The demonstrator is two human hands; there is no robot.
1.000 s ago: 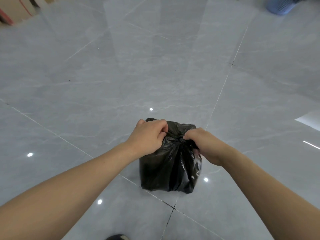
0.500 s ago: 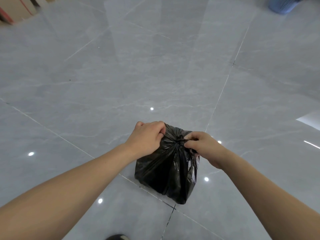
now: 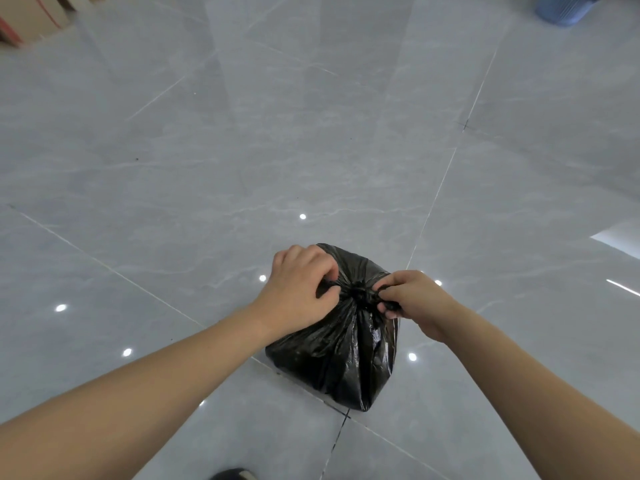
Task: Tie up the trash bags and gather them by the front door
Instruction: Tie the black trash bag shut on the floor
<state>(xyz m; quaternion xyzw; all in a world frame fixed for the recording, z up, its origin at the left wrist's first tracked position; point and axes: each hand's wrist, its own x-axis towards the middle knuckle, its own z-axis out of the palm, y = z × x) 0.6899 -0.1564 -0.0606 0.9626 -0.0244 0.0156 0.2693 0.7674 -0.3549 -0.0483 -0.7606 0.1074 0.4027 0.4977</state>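
Black trash bag [image 3: 341, 348] on grey tiled floor [image 3: 242, 150], low and just right of centre, base sitting over a tile joint. Neck gathered into a small knot [image 3: 360, 293] at the bag's top. Left hand [image 3: 298, 289] at the knot's 9 o'clock, fingers curled tight on one tail of plastic; right hand [image 3: 414, 299] at 3 o'clock, fingertips pinching the other tail. Knot apparently mid-cinch, not yet proven tight.

Likely trouble from here: thin film tearing at the neck under too hard an outward pull; a tail slipping from the right hand's narrow pinch, leaving the knot loose and apt to open on the carry to the door; bag tipping on the glossy tile under an uneven pull.

Farther out: blue ribbed bin [image 3: 564, 8] at 1 o'clock, cardboard boxes [image 3: 31, 15] at 11 o'clock, both well apart. Dark shoe tip [image 3: 230, 475] at 6 o'clock. No door in view.
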